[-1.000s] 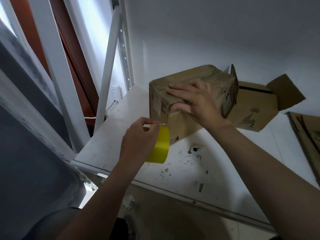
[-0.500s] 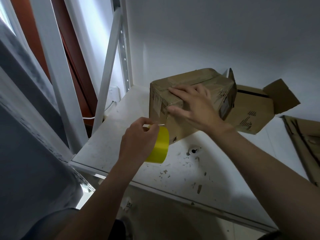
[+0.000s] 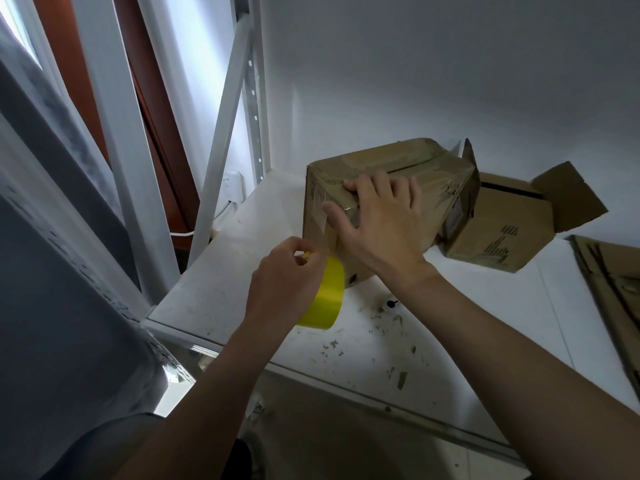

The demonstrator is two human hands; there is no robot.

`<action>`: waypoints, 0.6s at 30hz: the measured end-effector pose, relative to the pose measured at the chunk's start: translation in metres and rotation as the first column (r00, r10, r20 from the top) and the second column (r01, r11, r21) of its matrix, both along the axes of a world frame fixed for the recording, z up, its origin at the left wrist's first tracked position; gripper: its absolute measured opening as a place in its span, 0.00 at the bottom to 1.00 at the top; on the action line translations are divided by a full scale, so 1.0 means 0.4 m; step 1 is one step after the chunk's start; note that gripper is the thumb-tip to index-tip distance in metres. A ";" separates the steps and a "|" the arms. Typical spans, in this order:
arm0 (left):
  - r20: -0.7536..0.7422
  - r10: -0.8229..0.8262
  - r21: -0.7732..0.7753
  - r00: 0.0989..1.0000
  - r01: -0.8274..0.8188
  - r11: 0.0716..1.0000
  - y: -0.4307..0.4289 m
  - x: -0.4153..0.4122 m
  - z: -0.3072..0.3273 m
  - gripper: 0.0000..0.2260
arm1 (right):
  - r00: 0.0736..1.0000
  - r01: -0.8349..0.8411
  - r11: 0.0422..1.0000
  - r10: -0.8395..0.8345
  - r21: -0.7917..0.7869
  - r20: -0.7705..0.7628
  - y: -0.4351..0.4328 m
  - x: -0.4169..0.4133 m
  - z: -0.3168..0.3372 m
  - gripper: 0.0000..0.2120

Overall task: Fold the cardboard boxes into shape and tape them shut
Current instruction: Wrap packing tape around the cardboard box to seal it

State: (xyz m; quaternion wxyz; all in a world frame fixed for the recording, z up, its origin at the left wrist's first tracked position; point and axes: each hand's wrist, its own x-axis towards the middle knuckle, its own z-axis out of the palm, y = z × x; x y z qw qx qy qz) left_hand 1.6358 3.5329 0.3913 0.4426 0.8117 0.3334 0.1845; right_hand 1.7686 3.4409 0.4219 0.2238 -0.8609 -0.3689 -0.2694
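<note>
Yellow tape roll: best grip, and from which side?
Grip the tape roll across its rim from the near left, where the left hand holds it. It is on edge with the box close behind and the right hand pressing the box to its right, so those sides look blocked.

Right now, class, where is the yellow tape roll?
In the head view, the yellow tape roll is left of centre, gripped by the left hand, in front of the taped cardboard box.
</note>
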 end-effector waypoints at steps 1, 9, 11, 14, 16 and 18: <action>-0.004 -0.005 0.006 1.000 0.005 1.000 0.000 0.000 -0.002 0.06 | 1.000 0.010 1.000 -0.010 0.009 0.018 0.006 -0.005 -0.004 0.25; -0.019 -0.046 0.048 0.999 0.047 0.998 -0.018 -0.007 -0.004 0.12 | 0.949 0.012 0.976 0.057 -0.215 0.310 -0.050 0.047 -0.077 0.46; -0.007 -0.017 0.044 1.000 0.017 0.999 -0.024 -0.003 0.004 0.12 | 0.954 0.020 0.963 0.063 -0.270 0.294 -0.059 0.046 -0.083 0.51; 0.004 -0.065 0.053 0.998 0.065 0.997 -0.033 -0.016 0.019 0.11 | 0.976 -0.119 0.958 0.162 -0.260 0.148 -0.075 0.041 -0.058 0.47; 0.019 -0.104 0.042 0.994 0.103 0.994 -0.047 -0.027 0.027 0.10 | 0.963 -0.268 0.949 0.270 -0.164 -0.015 -0.112 0.039 -0.029 0.40; 0.047 -0.119 0.076 0.992 0.115 0.990 -0.068 -0.034 0.036 0.10 | 0.934 -0.333 0.943 0.327 -0.019 -0.146 -0.168 0.031 -0.005 0.37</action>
